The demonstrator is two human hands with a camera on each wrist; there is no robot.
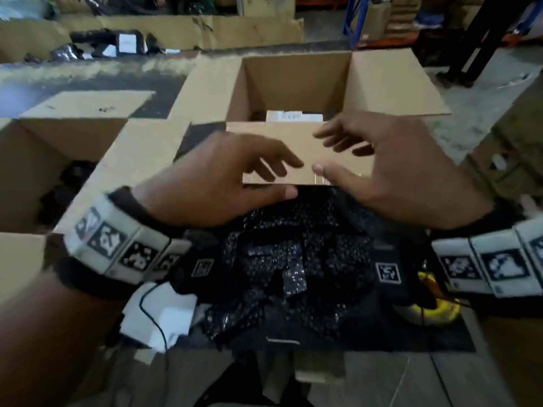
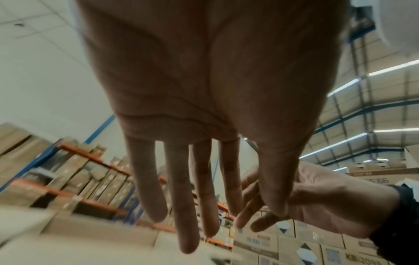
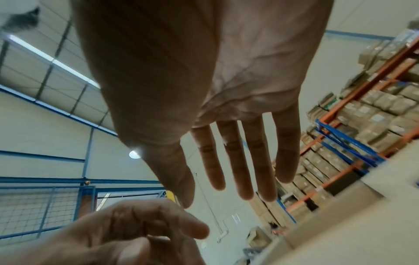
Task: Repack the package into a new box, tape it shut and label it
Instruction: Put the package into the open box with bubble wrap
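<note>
An open cardboard box (image 1: 296, 80) stands in the middle with its flaps spread. Deep inside lies a package with a white label (image 1: 293, 116). The near flap (image 1: 279, 139) is tilted up toward me. My left hand (image 1: 289, 177) hovers at that flap's near edge, fingers straight above it and thumb just below, gripping nothing. My right hand (image 1: 320, 151) hangs over the flap's right part with fingers spread. The left wrist view shows my left hand (image 2: 192, 179) with straight fingers above blurred cardboard (image 2: 90, 242). In the right wrist view my right hand (image 3: 238, 161) is equally flat and empty.
A pile of black bubble wrap (image 1: 293, 259) lies between me and the box. A second open box (image 1: 44, 160) stands at the left. White paper (image 1: 164, 318) and a yellow object (image 1: 432, 311) lie near my wrists. Warehouse racks (image 3: 374, 107) hold cartons behind.
</note>
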